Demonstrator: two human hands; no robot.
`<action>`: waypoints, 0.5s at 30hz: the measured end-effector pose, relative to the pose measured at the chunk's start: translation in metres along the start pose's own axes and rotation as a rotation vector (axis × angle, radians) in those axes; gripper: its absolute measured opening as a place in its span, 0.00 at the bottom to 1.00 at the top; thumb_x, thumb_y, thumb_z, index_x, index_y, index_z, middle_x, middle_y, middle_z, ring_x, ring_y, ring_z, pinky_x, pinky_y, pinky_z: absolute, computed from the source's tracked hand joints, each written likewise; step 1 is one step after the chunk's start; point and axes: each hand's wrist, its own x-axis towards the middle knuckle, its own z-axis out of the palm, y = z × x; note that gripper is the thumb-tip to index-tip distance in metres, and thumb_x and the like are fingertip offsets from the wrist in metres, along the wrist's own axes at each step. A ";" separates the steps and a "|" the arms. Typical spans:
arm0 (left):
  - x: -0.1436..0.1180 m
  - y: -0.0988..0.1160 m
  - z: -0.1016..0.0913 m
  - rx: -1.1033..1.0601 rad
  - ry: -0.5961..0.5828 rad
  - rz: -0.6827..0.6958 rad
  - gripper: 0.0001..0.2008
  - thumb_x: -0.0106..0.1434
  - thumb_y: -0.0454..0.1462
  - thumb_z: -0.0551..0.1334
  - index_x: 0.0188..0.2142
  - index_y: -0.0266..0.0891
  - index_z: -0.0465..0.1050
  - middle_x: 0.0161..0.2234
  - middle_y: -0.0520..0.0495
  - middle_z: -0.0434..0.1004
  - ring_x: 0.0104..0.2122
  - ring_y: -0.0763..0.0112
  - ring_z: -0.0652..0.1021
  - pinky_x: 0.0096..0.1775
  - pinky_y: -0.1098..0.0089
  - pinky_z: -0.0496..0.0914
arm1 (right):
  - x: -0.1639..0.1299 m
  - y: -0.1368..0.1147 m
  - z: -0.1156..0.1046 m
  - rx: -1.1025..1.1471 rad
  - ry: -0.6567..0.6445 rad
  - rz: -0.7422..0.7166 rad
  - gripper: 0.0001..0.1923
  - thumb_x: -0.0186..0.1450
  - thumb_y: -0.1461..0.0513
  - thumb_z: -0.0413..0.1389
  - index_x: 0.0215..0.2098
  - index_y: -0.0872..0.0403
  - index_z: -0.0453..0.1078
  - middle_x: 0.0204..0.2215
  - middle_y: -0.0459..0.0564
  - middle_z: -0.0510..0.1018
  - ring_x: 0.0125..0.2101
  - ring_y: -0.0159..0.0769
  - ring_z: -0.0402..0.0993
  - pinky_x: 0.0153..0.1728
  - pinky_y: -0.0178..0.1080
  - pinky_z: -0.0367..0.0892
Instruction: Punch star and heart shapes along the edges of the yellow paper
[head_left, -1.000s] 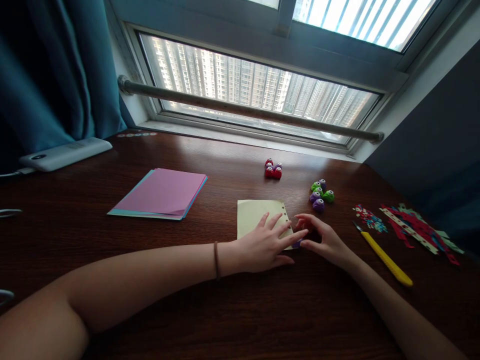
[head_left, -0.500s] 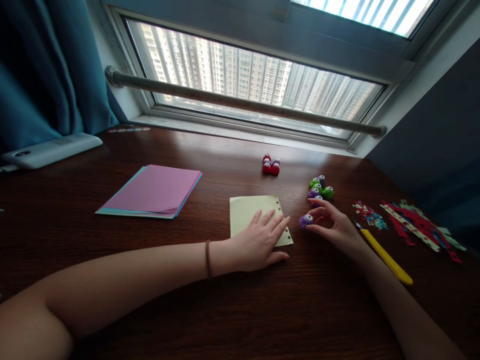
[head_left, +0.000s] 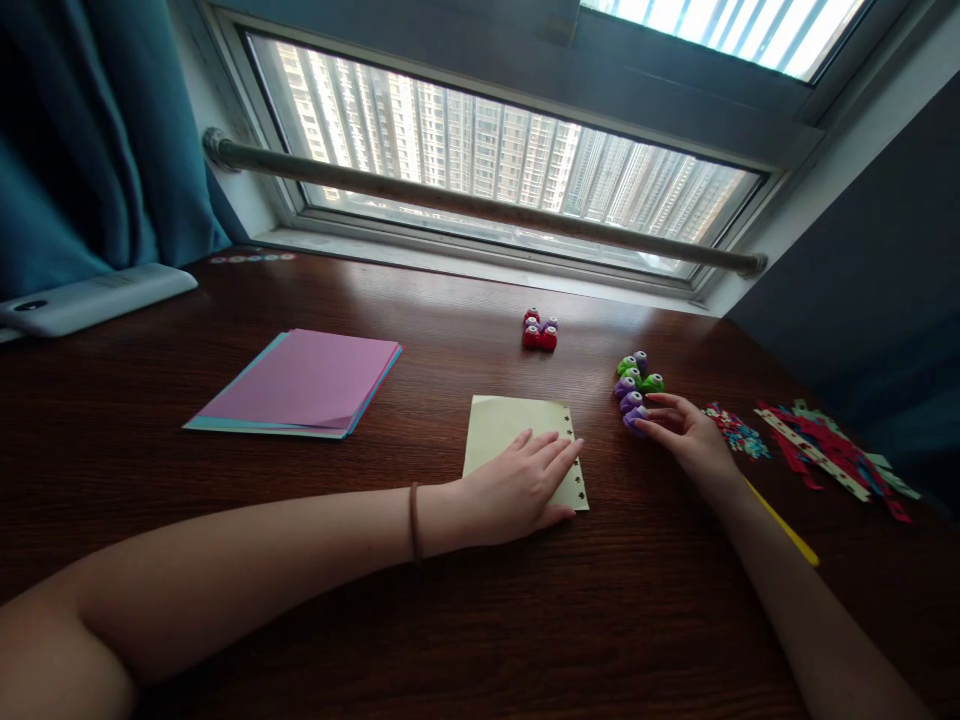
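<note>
Resting left hand, with fingers spread, on punched pale-yellow paper sheet; curling right hand at small purple plastic punch; cannot tell whether pinching.

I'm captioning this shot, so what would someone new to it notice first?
Probably the bright window across the top of the view, behind the dark wood-grained table. Then the left hand, lying on a pale yellow sheet with small holes along its right edge. To the right, the right hand is at the nearest purple craft punch in a purple-and-green cluster.
</note>
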 end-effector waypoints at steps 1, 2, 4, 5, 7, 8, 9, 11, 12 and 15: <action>0.000 0.000 0.000 0.010 0.005 -0.006 0.32 0.64 0.47 0.50 0.60 0.31 0.43 0.58 0.36 0.56 0.58 0.55 0.59 0.56 0.54 0.55 | 0.001 0.002 -0.001 -0.021 0.010 -0.005 0.32 0.46 0.53 0.66 0.46 0.57 0.65 0.36 0.55 0.76 0.38 0.44 0.74 0.44 0.47 0.68; -0.001 0.001 0.000 0.020 0.011 -0.014 0.30 0.64 0.45 0.49 0.60 0.31 0.43 0.58 0.36 0.56 0.58 0.54 0.59 0.56 0.54 0.55 | 0.002 0.003 -0.001 -0.037 0.018 -0.012 0.33 0.45 0.54 0.67 0.46 0.57 0.65 0.36 0.55 0.76 0.38 0.44 0.74 0.45 0.48 0.67; -0.001 0.002 0.000 0.036 0.019 -0.034 0.27 0.65 0.41 0.47 0.60 0.31 0.44 0.58 0.37 0.57 0.57 0.55 0.59 0.56 0.54 0.55 | 0.003 0.006 -0.002 -0.057 0.025 -0.029 0.32 0.45 0.54 0.67 0.45 0.56 0.65 0.36 0.55 0.76 0.38 0.44 0.74 0.45 0.49 0.67; -0.001 0.002 0.000 0.042 0.021 -0.044 0.26 0.65 0.39 0.45 0.60 0.31 0.44 0.58 0.38 0.57 0.57 0.55 0.58 0.56 0.54 0.55 | 0.003 0.007 -0.001 -0.067 0.026 -0.040 0.32 0.45 0.54 0.67 0.45 0.56 0.65 0.36 0.55 0.76 0.38 0.44 0.74 0.45 0.49 0.67; -0.002 0.003 0.000 0.055 0.022 -0.060 0.25 0.65 0.37 0.44 0.60 0.30 0.45 0.58 0.37 0.57 0.57 0.55 0.58 0.56 0.53 0.55 | 0.004 0.009 -0.001 -0.105 0.039 -0.070 0.31 0.46 0.54 0.66 0.45 0.56 0.65 0.36 0.55 0.76 0.38 0.44 0.74 0.44 0.48 0.68; -0.002 0.003 0.000 0.061 0.023 -0.068 0.25 0.65 0.37 0.44 0.60 0.30 0.45 0.58 0.37 0.57 0.57 0.55 0.58 0.56 0.53 0.55 | 0.005 0.010 -0.001 -0.132 0.052 -0.087 0.31 0.47 0.54 0.66 0.45 0.56 0.65 0.36 0.54 0.76 0.37 0.43 0.74 0.44 0.48 0.68; -0.003 0.004 -0.001 0.068 0.022 -0.075 0.25 0.64 0.36 0.44 0.60 0.30 0.45 0.58 0.37 0.57 0.57 0.55 0.58 0.56 0.52 0.54 | 0.005 0.011 0.000 -0.162 0.067 -0.103 0.30 0.47 0.54 0.65 0.45 0.56 0.65 0.36 0.54 0.76 0.37 0.43 0.74 0.44 0.48 0.69; -0.003 0.004 -0.001 0.077 0.019 -0.085 0.25 0.63 0.35 0.45 0.60 0.30 0.45 0.57 0.36 0.57 0.57 0.54 0.58 0.56 0.52 0.54 | 0.006 0.013 0.000 -0.214 0.099 -0.134 0.28 0.49 0.53 0.65 0.45 0.56 0.66 0.35 0.55 0.76 0.37 0.43 0.74 0.43 0.48 0.69; -0.003 0.003 -0.001 0.079 0.016 -0.087 0.26 0.63 0.35 0.45 0.59 0.30 0.45 0.57 0.36 0.57 0.57 0.54 0.58 0.56 0.51 0.54 | 0.007 0.013 0.000 -0.230 0.112 -0.147 0.28 0.49 0.53 0.64 0.44 0.56 0.66 0.35 0.55 0.76 0.37 0.43 0.74 0.43 0.47 0.69; -0.003 0.003 -0.002 0.080 0.007 -0.088 0.27 0.62 0.35 0.46 0.59 0.30 0.45 0.58 0.36 0.56 0.57 0.53 0.57 0.56 0.51 0.54 | 0.010 0.016 0.001 -0.260 0.154 -0.185 0.26 0.50 0.52 0.63 0.43 0.56 0.67 0.36 0.55 0.76 0.37 0.43 0.74 0.43 0.46 0.69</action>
